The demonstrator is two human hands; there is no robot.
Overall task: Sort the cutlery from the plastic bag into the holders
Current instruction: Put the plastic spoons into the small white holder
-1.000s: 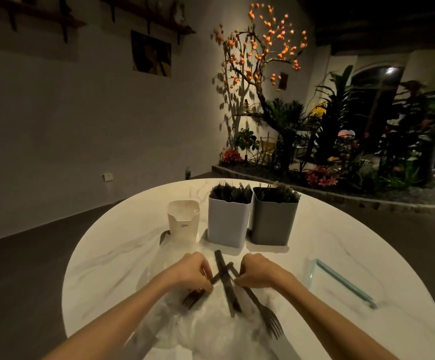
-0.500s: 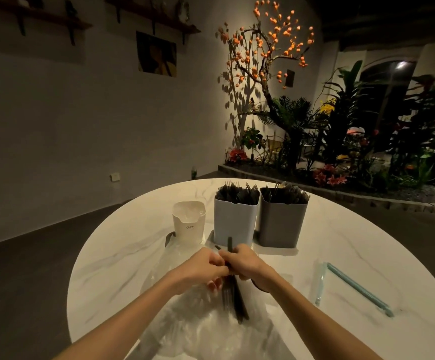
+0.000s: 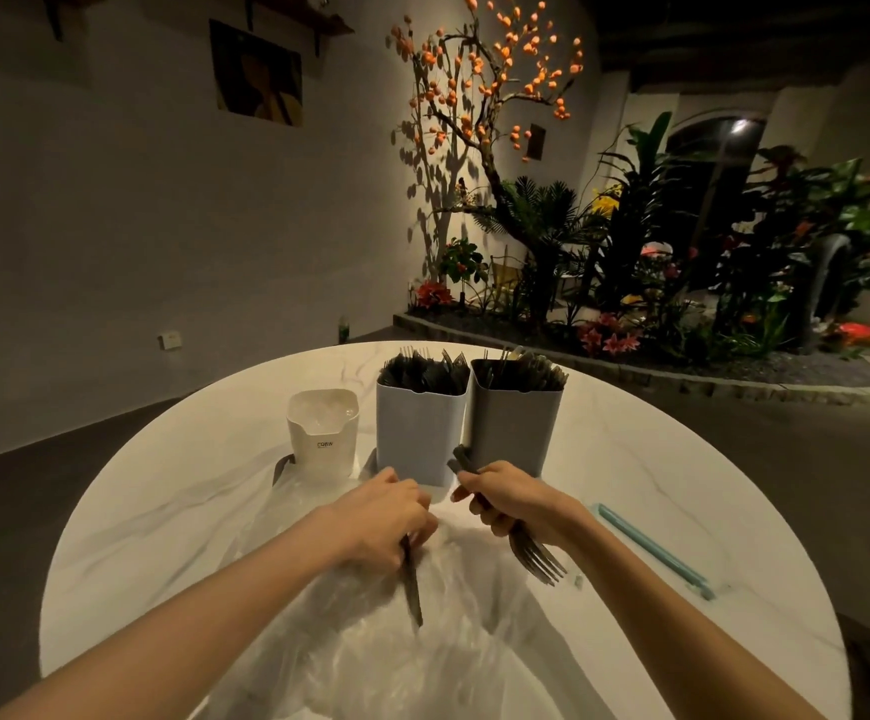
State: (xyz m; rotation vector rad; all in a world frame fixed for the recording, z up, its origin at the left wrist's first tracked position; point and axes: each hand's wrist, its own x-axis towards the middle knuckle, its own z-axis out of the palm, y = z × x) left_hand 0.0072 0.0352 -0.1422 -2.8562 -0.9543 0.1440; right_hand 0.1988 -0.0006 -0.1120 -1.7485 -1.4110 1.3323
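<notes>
Dark forks point(image 3: 534, 556) gripped in right hand point(image 3: 513, 504), knife point(image 3: 412, 589) in left hand point(image 3: 386, 522) (hands apart): seat each handle-down in its matching holder point(image 3: 513, 423).

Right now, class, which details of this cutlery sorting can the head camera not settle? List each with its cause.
- Head view: the piece in the left hand, thin, dark and blurred; type unclear.
- Number of forks in the right hand; fingers cover the handles.
- Contents of the white holder and grey holder: dim, packed, uncountable.
</notes>
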